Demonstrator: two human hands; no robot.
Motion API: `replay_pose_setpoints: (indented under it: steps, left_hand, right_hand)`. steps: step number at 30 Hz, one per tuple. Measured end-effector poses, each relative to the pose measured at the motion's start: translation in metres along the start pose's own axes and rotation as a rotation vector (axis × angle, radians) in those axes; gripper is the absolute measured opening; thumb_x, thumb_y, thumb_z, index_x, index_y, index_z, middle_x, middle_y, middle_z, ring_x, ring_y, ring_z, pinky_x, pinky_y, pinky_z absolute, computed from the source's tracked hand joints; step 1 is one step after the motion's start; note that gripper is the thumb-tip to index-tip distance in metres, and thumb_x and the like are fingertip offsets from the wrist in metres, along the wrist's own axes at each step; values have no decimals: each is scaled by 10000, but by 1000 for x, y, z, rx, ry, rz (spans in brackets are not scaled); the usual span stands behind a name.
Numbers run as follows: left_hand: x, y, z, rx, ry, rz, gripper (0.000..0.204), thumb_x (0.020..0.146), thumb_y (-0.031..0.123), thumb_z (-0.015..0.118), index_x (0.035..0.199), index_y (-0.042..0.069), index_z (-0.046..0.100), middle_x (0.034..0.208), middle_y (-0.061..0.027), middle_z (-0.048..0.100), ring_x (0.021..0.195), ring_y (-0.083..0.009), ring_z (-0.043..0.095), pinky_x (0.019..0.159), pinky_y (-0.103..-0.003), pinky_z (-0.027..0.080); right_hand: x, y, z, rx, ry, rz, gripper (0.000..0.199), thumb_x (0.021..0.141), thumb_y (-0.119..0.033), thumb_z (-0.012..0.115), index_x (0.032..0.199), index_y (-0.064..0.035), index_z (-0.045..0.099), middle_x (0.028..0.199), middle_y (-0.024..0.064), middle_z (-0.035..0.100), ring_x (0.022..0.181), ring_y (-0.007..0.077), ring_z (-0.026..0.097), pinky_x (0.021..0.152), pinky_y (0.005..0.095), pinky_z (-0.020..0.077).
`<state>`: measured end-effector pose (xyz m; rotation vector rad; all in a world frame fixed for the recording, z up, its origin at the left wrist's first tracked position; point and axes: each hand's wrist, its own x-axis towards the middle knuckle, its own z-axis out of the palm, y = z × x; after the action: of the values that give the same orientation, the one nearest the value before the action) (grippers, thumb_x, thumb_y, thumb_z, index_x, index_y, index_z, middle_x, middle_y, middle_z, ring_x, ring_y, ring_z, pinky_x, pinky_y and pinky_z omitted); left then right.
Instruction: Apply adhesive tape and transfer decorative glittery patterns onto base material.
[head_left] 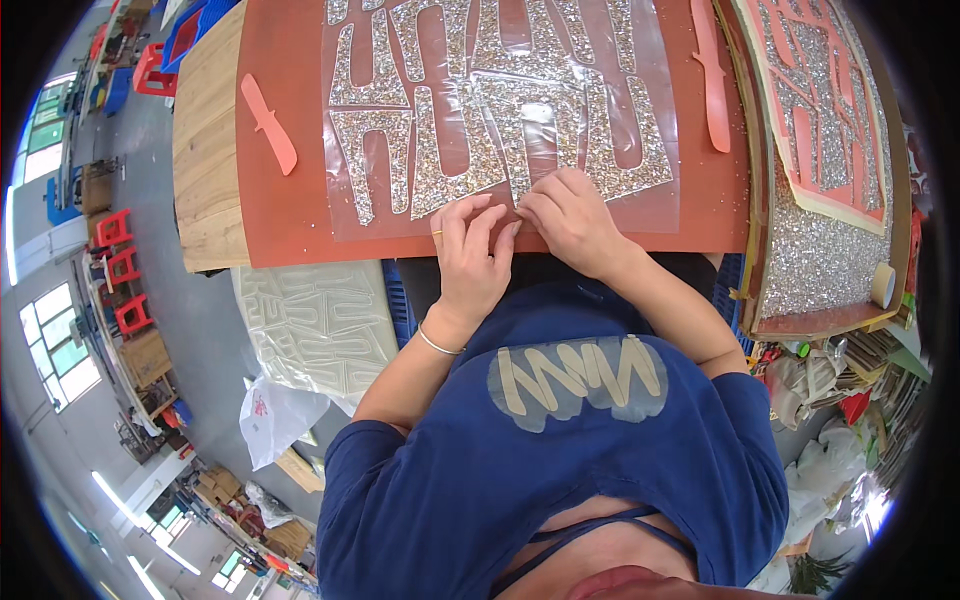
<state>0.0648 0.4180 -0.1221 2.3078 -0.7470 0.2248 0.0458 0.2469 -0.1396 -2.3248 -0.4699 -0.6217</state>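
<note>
A clear plastic sheet [348, 219] lies on the reddish-brown board in front of me, carrying several glittery, rhinestone-like cut shapes [455, 185] in silver and gold. Over its near edge, my left hand [470, 255] rests with bent fingers slightly apart; I see nothing held in it. My right hand [575, 220] is beside it, thumb and fingertips pinched together at the tip of a glittery strip near that edge. Whatever small bit lies between those fingertips is hidden.
Pink plastic strips [270, 125] lie on the reddish-brown board [285, 215], left and right. At the right stands a surface with glittery sheet material [815, 270], a pink-and-glitter patterned sheet [830, 130] and a tape roll [882, 285]. Patterned pale sheets [320, 325] lie below the table's left.
</note>
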Motion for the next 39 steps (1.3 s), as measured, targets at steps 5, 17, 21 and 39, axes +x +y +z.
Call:
replay_pose_setpoints:
  steps: [5, 17, 21, 39]
  left_hand:
    - [-2, -7, 1, 77, 6, 63, 331, 713, 60, 755, 1023, 32, 644, 1102, -108, 556, 1053, -299, 470, 916, -396, 378]
    - [-8, -17, 14, 84, -76, 154, 327, 766, 85, 719, 1080, 27, 654, 1296, -144, 503, 1169, -327, 422, 989, -405, 349]
    - [-11, -17, 6, 48, -106, 142, 332, 806, 55, 663, 1138, 63, 643, 1386, -172, 426, 1285, -382, 308, 1061, -431, 270]
    - [14, -6, -2, 321, -426, 480, 427, 728, 53, 597, 1133, -72, 552, 1229, -159, 494, 1199, -316, 421, 967, -427, 347]
  right_hand:
    - [-1, 4, 6, -52, -55, -26, 144, 713, -121, 643, 822, -48, 584, 797, 57, 529, 766, 233, 511, 687, 348, 404]
    - [3, -1, -20, -30, -4, 177, 159, 747, -33, 674, 901, -55, 640, 825, 67, 576, 793, 249, 536, 700, 348, 416]
    - [-36, 2, -101, -179, 190, 433, 158, 812, -5, 651, 967, -37, 655, 925, 112, 615, 871, 261, 575, 733, 351, 476]
    - [-158, 36, -212, -695, -57, 994, 148, 826, -79, 614, 964, -52, 661, 855, 101, 590, 852, 282, 551, 779, 368, 441]
